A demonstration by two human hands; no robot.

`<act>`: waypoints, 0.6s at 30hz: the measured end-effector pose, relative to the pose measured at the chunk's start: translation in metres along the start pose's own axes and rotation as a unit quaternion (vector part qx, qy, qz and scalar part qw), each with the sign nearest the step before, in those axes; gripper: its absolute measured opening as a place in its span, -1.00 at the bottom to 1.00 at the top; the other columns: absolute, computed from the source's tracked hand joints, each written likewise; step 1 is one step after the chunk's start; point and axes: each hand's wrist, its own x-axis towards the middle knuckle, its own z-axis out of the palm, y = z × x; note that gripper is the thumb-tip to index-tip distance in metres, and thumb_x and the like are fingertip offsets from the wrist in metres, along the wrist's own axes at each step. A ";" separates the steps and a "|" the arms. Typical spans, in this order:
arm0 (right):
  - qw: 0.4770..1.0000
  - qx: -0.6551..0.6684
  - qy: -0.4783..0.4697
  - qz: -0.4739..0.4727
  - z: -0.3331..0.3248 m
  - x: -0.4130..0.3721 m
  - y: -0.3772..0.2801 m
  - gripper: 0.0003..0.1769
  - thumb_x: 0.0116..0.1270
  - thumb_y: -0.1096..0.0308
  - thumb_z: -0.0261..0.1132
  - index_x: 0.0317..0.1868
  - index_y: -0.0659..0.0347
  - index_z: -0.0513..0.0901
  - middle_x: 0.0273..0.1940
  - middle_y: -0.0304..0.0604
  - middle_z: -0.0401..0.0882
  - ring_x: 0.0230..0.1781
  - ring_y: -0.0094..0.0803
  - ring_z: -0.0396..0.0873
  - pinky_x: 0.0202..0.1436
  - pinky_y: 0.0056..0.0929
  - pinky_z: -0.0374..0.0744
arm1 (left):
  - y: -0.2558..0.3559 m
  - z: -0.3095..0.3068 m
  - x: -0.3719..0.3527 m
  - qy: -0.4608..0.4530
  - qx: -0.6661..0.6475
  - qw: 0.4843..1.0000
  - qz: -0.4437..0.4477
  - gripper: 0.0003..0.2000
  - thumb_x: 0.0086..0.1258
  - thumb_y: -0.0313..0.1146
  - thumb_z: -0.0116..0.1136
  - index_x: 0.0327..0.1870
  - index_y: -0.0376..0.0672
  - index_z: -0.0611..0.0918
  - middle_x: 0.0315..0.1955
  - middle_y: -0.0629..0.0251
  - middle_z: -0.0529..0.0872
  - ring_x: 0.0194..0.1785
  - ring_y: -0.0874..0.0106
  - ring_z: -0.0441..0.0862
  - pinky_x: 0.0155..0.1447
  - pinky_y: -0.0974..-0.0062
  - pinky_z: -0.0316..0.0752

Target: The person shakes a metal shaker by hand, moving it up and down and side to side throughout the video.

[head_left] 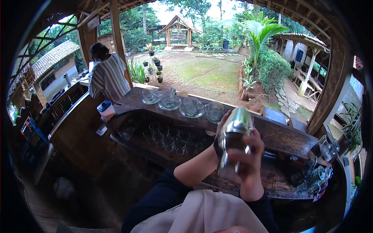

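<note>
A shiny metal cocktail shaker point(237, 123) is held up at a tilt between my two hands, above the dark wooden counter. My left hand point(220, 136) wraps its left side, mostly hidden behind the metal. Across the lower right of the shaker, the fingers of my right hand point(252, 159) are curled and smeared by motion. Just beyond, a clear glass cup point(214, 112) stands on the raised counter ledge, with several more glass cups point(190, 106) on saucers to its left.
Several glass mugs point(169, 139) stand on the lower shelf. More glassware point(318, 178) and a glass jug point(328, 148) are at the right. A blue-lidded container point(105, 110) sits at the left end. A person in a striped top point(110, 77) stands beyond it, facing away.
</note>
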 end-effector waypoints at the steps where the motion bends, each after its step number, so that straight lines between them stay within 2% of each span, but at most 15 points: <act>1: 1.000 0.002 0.000 0.005 0.000 -0.006 -0.009 -0.35 0.35 -0.21 -0.11 0.30 0.00 0.26 0.15 -0.17 0.35 0.22 -0.08 0.25 0.40 0.02 -0.03 | 0.000 0.011 0.000 0.049 0.002 0.998 -0.029 -0.48 0.33 0.10 -0.06 -0.03 -0.23 0.54 -0.16 0.12 0.63 -0.19 0.29 0.64 -0.04 0.32 0.57; 3: 0.998 -0.027 0.042 0.026 0.003 -0.020 -0.034 -0.46 0.28 -0.15 0.04 0.25 -0.27 0.28 0.11 -0.26 0.43 0.18 -0.12 0.31 0.35 0.09 0.01 | -0.008 0.039 -0.006 -0.006 0.076 0.997 -0.012 -0.44 0.33 0.11 -0.07 0.02 -0.27 0.52 -0.13 0.08 0.64 -0.13 0.25 0.65 -0.05 0.26 0.58; 5: 0.994 -0.054 0.084 0.048 0.007 -0.033 -0.059 -0.48 0.21 -0.08 0.19 0.20 -0.54 0.31 0.07 -0.35 0.51 0.13 -0.16 0.36 0.30 0.17 0.05 | -0.009 0.038 -0.008 -0.150 0.034 0.988 -0.020 -0.43 0.31 0.13 -0.06 0.02 -0.27 0.53 -0.13 0.08 0.65 -0.12 0.24 0.65 -0.04 0.25 0.58; 6: 0.990 -0.071 0.105 0.056 0.007 -0.034 -0.064 -0.46 0.17 -0.05 0.26 0.17 -0.67 0.32 0.05 -0.39 0.55 0.11 -0.19 0.39 0.28 0.20 0.07 | -0.006 0.031 -0.005 -0.136 0.022 0.990 -0.033 -0.43 0.31 0.13 -0.06 0.02 -0.27 0.52 -0.13 0.08 0.64 -0.11 0.23 0.65 -0.04 0.23 0.58; 7: 0.990 -0.074 0.106 0.054 0.004 -0.024 -0.052 -0.46 0.17 -0.05 0.26 0.17 -0.67 0.32 0.05 -0.39 0.55 0.11 -0.19 0.39 0.28 0.20 0.07 | 0.002 0.017 0.001 -0.122 0.011 0.991 -0.047 -0.42 0.31 0.14 -0.06 0.03 -0.27 0.52 -0.13 0.08 0.64 -0.10 0.23 0.64 -0.03 0.22 0.58; 8: 0.996 -0.028 0.064 0.050 0.000 -0.006 -0.031 -0.46 0.17 -0.03 0.27 0.16 -0.70 0.32 0.05 -0.39 0.55 0.10 -0.25 0.41 0.27 0.22 0.06 | 0.008 -0.007 0.014 -0.081 -0.005 0.996 -0.046 -0.44 0.31 0.13 -0.05 0.02 -0.26 0.53 -0.12 0.08 0.64 -0.11 0.23 0.64 -0.02 0.23 0.57; 9: 0.999 0.017 0.020 0.044 -0.002 0.003 -0.020 -0.45 0.16 0.00 0.27 0.15 -0.73 0.32 0.05 -0.39 0.55 0.09 -0.31 0.42 0.27 0.24 0.06 | 0.004 -0.014 0.011 -0.103 -0.095 0.988 -0.065 -0.47 0.31 0.11 -0.02 0.00 -0.23 0.54 -0.11 0.08 0.63 -0.08 0.23 0.63 -0.01 0.24 0.56; 11: 0.999 0.017 0.020 0.029 0.002 -0.003 -0.015 -0.45 0.16 0.01 0.27 0.14 -0.75 0.32 0.06 -0.39 0.55 0.08 -0.37 0.42 0.27 0.26 0.05 | 0.005 -0.015 0.012 -0.053 -0.088 0.992 -0.071 -0.51 0.31 0.09 0.00 -0.04 -0.20 0.57 -0.13 0.08 0.64 -0.04 0.23 0.61 0.00 0.25 0.55; 13: 1.000 0.018 0.023 0.009 0.009 0.000 -0.011 -0.45 0.16 0.03 0.28 0.13 -0.77 0.32 0.06 -0.38 0.55 0.08 -0.43 0.43 0.26 0.27 0.04 | 0.002 0.000 0.004 -0.050 -0.112 0.990 -0.076 -0.52 0.31 0.07 0.00 -0.05 -0.21 0.57 -0.13 0.05 0.64 0.01 0.22 0.58 0.03 0.23 0.54; 14: 0.992 -0.009 0.102 -0.073 0.016 0.003 -0.018 -0.46 0.20 0.04 0.25 0.15 -0.77 0.30 0.05 -0.41 0.55 0.09 -0.44 0.41 0.27 0.27 0.05 | -0.001 0.006 0.008 -0.018 -0.057 0.998 -0.028 -0.52 0.31 0.05 0.00 -0.02 -0.24 0.56 -0.12 0.01 0.64 0.00 0.20 0.59 0.06 0.23 0.53; 15: 0.971 -0.038 0.179 -0.155 0.024 0.005 -0.022 -0.46 0.24 0.05 0.22 0.17 -0.77 0.27 0.05 -0.43 0.56 0.11 -0.45 0.40 0.27 0.27 0.05 | -0.001 0.013 0.006 -0.046 0.025 0.998 -0.026 -0.50 0.31 0.05 0.01 0.00 -0.26 0.55 -0.10 -0.02 0.64 -0.03 0.18 0.61 0.06 0.25 0.54; 16: 0.971 -0.036 0.180 -0.153 0.033 0.006 -0.023 -0.46 0.24 0.05 0.22 0.17 -0.77 0.27 0.05 -0.43 0.56 0.11 -0.45 0.40 0.27 0.27 0.05 | -0.002 0.021 0.003 -0.111 0.016 0.993 -0.043 -0.46 0.31 0.08 -0.01 0.04 -0.26 0.52 -0.04 -0.05 0.58 0.04 0.14 0.56 0.09 0.18 0.52; 17: 0.961 -0.033 0.222 -0.161 0.044 0.005 -0.023 -0.45 0.25 0.11 0.21 0.17 -0.77 0.27 0.04 -0.47 0.56 0.12 -0.44 0.40 0.28 0.27 0.05 | -0.001 0.025 -0.002 -0.173 0.008 0.983 -0.060 -0.43 0.31 0.11 -0.03 0.08 -0.25 0.50 0.03 -0.08 0.52 0.12 0.10 0.50 0.11 0.11 0.51; 18: 0.949 -0.031 0.262 -0.175 0.053 0.006 -0.019 -0.44 0.27 0.18 0.19 0.17 -0.76 0.27 0.04 -0.50 0.55 0.13 -0.43 0.40 0.29 0.28 0.04 | 0.005 0.024 -0.002 -0.164 0.031 0.985 -0.049 -0.46 0.30 0.09 -0.01 0.03 -0.25 0.53 0.00 -0.07 0.54 0.14 0.10 0.50 0.11 0.10 0.51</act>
